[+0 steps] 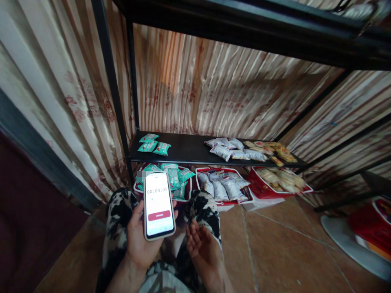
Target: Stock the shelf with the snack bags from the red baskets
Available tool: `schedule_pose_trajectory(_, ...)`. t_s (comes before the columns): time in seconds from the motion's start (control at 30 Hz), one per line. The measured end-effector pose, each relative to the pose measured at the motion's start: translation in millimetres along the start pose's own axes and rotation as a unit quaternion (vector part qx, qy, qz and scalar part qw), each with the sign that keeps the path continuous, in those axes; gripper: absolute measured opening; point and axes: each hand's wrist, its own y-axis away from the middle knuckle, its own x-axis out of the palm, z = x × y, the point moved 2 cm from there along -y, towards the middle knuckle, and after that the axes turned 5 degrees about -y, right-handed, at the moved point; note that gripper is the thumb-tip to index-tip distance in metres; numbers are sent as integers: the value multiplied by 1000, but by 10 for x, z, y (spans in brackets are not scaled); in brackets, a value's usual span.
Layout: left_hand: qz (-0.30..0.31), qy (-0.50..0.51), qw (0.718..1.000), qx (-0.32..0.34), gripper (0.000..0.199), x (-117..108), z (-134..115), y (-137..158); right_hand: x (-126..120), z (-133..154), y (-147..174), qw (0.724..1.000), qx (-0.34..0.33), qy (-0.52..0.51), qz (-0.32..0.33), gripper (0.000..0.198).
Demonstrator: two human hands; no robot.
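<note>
My left hand [138, 232] is wrapped round a smartphone [159, 207], held upright with its lit screen toward me. A timer on the screen reads 00:00:05 above a red button. My right hand [201, 245] rests palm up near my right knee, its fingers loosely curled and apart, with nothing in it. Beyond the phone stands a basket of green snack packets [180, 179], partly hidden by the phone. In the middle is a red basket with silvery packets [227, 188]. Both hands are apart from the packets.
A black shelf [186, 148] carries a few green packets [149, 145], several silver packets [221, 151] and yellowish packets [279, 151]. Below right stands a red basket [262, 185] of pale packets. Black rack posts [113, 77] and striped curtains [214, 81] surround it; the floor [275, 244] is tiled.
</note>
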Motion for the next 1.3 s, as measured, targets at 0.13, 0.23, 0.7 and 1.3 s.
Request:
schedule_pose_trajectory(0.13,19,8,1000,-7,48,-6,2,-20,-24,-8,-36,1000,6,1,5,10)
schedule_pose_trajectory(0.23,45,21,999,-12,49,-18,14,-41,-43,7,-68,1000,15,-4,2,12)
schedule_pose_trajectory(0.7,21,-1,1000,-15,51,-128,-9,-358,-33,68,-466,999,43,4,-19,10)
schedule_pose_trajectory(1.3,19,-8,1000,17,48,-72,20,-743,461,462,-708,994,45,72,66,16)
